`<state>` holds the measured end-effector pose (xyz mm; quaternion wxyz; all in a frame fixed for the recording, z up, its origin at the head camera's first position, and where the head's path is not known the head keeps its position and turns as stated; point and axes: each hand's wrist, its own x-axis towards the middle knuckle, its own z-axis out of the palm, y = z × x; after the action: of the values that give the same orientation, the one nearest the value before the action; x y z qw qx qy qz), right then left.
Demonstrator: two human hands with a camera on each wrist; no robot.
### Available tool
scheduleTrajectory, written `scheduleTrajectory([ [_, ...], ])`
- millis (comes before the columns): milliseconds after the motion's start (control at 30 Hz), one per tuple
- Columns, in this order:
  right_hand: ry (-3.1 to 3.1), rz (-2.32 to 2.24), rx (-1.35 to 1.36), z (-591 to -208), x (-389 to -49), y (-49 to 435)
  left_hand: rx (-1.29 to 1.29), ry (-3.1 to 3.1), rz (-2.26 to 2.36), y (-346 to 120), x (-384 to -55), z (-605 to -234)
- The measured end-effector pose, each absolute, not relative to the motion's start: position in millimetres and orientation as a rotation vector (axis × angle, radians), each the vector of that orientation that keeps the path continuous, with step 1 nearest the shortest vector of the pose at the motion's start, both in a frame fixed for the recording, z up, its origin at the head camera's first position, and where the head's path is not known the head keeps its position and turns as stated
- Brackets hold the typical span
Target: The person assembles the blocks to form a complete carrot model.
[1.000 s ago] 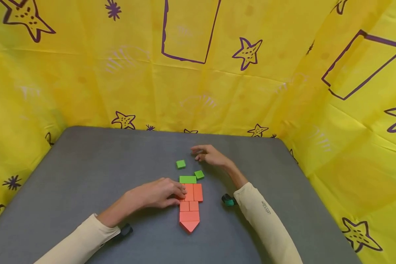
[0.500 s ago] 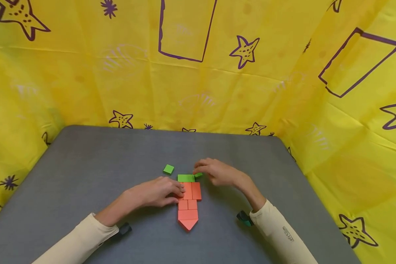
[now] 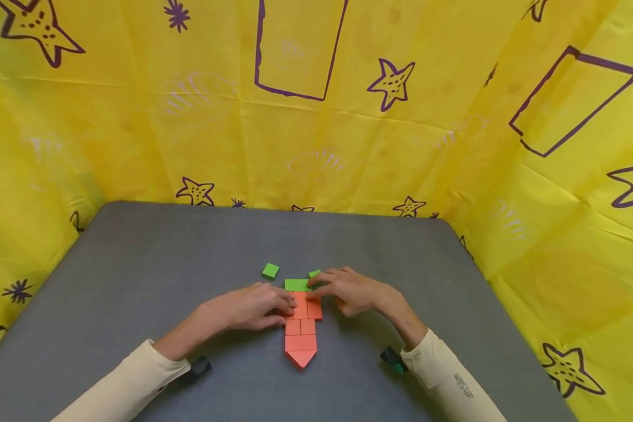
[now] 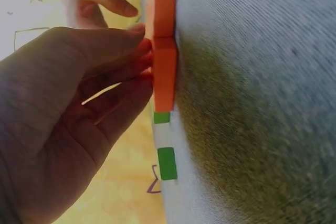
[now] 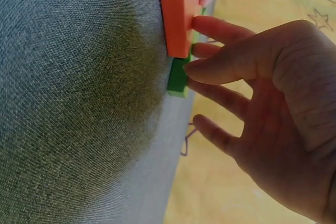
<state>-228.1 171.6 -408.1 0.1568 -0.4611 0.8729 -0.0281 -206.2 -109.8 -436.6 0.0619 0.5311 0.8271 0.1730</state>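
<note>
Flat orange and coral blocks lie together on the grey table, with a pointed coral block (image 3: pixel 300 358) at the near end. A green rectangular block (image 3: pixel 295 285) adjoins their far end. My left hand (image 3: pixel 250 308) rests its fingertips on the left part of the upright orange blocks (image 3: pixel 315 310). My right hand (image 3: pixel 353 290) reaches in from the right, fingertips over the green rectangle's right end and the orange below. A small green block (image 3: pixel 314 274) shows partly behind its fingers. In the right wrist view, my thumb is right at a green block (image 5: pixel 178 74).
A separate green square block (image 3: pixel 270 271) lies beyond the row, to the left. The grey table (image 3: pixel 200 246) runs back to a yellow cloth (image 3: pixel 216 135) with purple starfish drawings, which hangs along the back and sides. Dark wrist devices (image 3: pixel 392 358) sit under both sleeves.
My right hand came down from the far side to the green blocks and then toward the orange ones. The loose green square moved left. My left hand stayed on the orange blocks.
</note>
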Motion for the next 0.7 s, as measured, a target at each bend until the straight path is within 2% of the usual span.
scheduleTrajectory([
  [167, 2.499, -0.073, -1.304, -406.3, -226.8, 171.6, 1.644, 2.583, 0.642, -120.3, -218.5, -425.1],
  [433, 2.494, -0.032, -1.269, -404.4, -227.0, 170.9, 1.433, 2.597, 0.418, -148.5, -267.8, -430.6],
  [700, 2.496, -0.052, -1.295, -406.7, -228.8, 172.2, 1.303, 2.877, 0.323, -158.4, -275.6, -434.8],
])
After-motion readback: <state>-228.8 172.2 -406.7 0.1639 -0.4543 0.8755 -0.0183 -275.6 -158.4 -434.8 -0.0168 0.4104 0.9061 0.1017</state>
